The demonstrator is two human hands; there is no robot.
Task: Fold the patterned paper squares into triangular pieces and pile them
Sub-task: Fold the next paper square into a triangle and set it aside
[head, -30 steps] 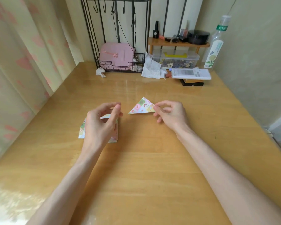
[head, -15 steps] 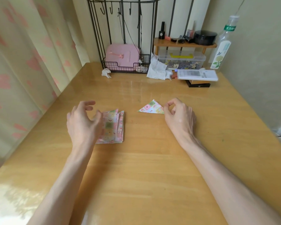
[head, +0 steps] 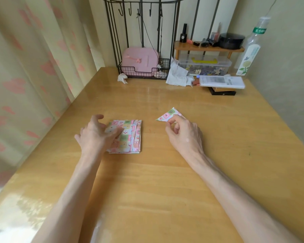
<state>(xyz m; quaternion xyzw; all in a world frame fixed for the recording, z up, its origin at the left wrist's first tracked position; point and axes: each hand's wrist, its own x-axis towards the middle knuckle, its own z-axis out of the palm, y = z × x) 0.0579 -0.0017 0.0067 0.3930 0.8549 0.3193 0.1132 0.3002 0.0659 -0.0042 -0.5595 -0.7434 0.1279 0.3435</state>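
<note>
Wooden table [head: 165, 181]: left hand [head: 95, 135] rests on left edge of paper stack [head: 130, 139].

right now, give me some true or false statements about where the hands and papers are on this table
1. The left hand rests on the stack of paper squares. True.
2. The folded triangle lies on top of that stack. False: it lies on the table, right of the stack and apart from it.
3. The right hand holds the bottle. False: its curled fingers are at the triangle's near edge; the bottle stands at the far right corner.
4. A pink case sits in the wire basket at the back. True.
</note>
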